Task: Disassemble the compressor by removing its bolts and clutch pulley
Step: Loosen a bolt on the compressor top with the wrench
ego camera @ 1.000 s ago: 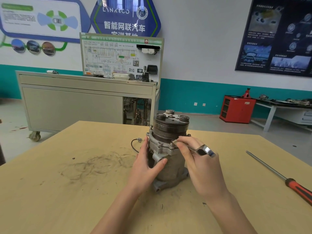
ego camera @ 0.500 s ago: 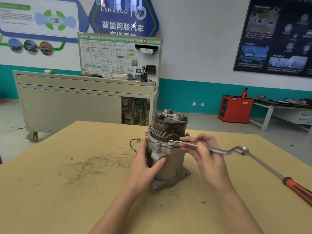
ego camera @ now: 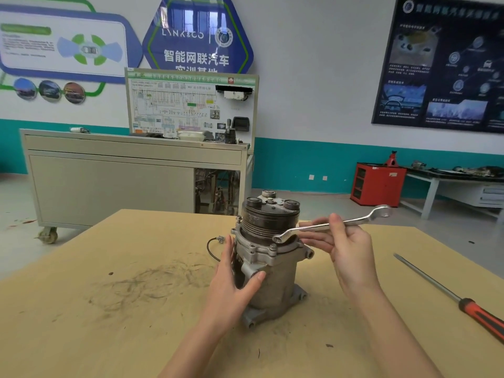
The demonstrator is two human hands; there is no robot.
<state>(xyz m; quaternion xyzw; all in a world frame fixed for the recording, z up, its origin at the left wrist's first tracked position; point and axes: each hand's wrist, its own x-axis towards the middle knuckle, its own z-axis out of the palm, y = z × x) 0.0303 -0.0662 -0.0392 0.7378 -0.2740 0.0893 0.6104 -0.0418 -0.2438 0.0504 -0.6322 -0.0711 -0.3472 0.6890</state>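
Note:
The grey compressor (ego camera: 275, 285) stands upright on the wooden table (ego camera: 109, 323), its dark clutch pulley (ego camera: 270, 216) on top. A bolt (ego camera: 272, 247) sticks up from the front flange, another bolt (ego camera: 239, 218) from the left flange. My left hand (ego camera: 234, 282) grips the compressor body from the left, thumb across the front. My right hand (ego camera: 346, 246) pinches a silver ring wrench (ego camera: 354, 221) by its shaft. The wrench's near ring end hangs just above the front bolt, apart from it. Its far end points up to the right.
A long screwdriver (ego camera: 450, 296) with a red and black handle lies on the table to the right. A black wire (ego camera: 211, 246) with a connector trails left of the compressor. Beyond the table stand a grey wheeled cabinet (ego camera: 109, 181) and a red cabinet (ego camera: 377, 184).
My right hand swung the wrench round to the right on the front bolt, then lifted its ring end off the bolt. My left hand kept its hold on the compressor.

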